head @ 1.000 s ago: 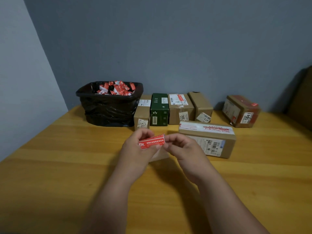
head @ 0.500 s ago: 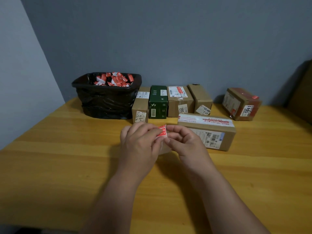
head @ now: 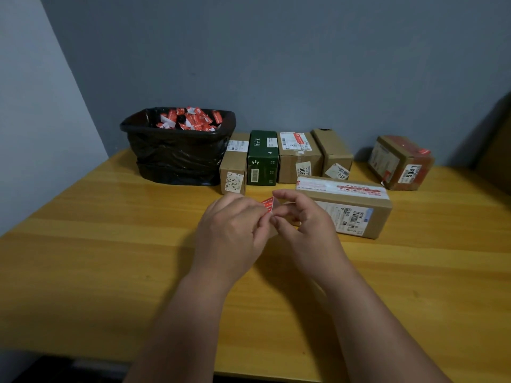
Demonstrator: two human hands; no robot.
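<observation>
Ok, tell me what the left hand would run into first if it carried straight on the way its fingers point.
Most likely the right hand, which pinches the same red label right in front of the left hand. Beyond it lies the long cardboard box; depth is unclear.

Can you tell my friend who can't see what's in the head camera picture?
A left hand and a right hand pinch a small red sticker between them above a yellow wooden table. Behind stand a black bin full of red and white scraps, a dark green box and brown cardboard boxes; a long taped box lies beside the right hand.
</observation>
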